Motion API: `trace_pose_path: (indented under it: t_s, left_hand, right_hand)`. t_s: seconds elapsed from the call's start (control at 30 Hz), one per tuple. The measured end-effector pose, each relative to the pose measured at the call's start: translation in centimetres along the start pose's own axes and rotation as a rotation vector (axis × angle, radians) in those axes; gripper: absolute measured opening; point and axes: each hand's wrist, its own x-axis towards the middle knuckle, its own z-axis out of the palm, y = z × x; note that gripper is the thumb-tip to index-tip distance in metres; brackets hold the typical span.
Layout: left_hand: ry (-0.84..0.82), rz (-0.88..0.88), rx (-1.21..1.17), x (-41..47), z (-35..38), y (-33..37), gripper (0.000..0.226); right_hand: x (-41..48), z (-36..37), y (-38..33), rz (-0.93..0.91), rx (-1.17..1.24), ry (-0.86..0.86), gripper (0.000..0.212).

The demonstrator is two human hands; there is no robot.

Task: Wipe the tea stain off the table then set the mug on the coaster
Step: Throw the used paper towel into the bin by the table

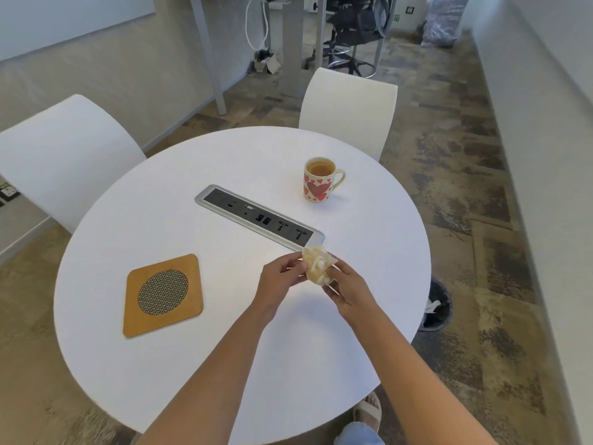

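A crumpled, tea-stained tissue (317, 264) is held above the round white table (179, 374) between my left hand (279, 280) and my right hand (347, 290), both gripping it. A cream mug (318, 181) with red hearts, full of tea, stands upright at the far right of the table, handle to the right. The square tan coaster (164, 295) with a woven round centre lies flat at the left. A faint pale mark shows on the tabletop just left of the tissue.
A silver socket panel (259, 216) runs diagonally across the table's middle. Two white chairs (349, 107) stand at the far side and left. A dark waste bin (437, 306) sits on the floor to the right.
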Motion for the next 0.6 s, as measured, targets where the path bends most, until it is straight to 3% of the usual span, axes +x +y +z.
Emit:
trace_pose_path:
  t_s: [0.23, 0.5, 0.6]
  left_hand:
    - [-0.043, -0.029, -0.074, 3.8, 6.5, 1.4, 0.028]
    - [0.134, -0.074, 0.003, 10.8, 15.8, 2.0, 0.015]
    - [0.159, -0.12, 0.003, 13.7, 19.9, 1.8, 0.018]
  right_hand:
    - [3.2, -4.3, -4.9, -0.035, 0.035, -0.031, 0.036]
    - [7.7, -10.9, -12.0, -0.029, 0.064, -0.097, 0.03]
    - [9.9, -14.1, -15.0, -0.062, -0.013, -0.163, 0.037]
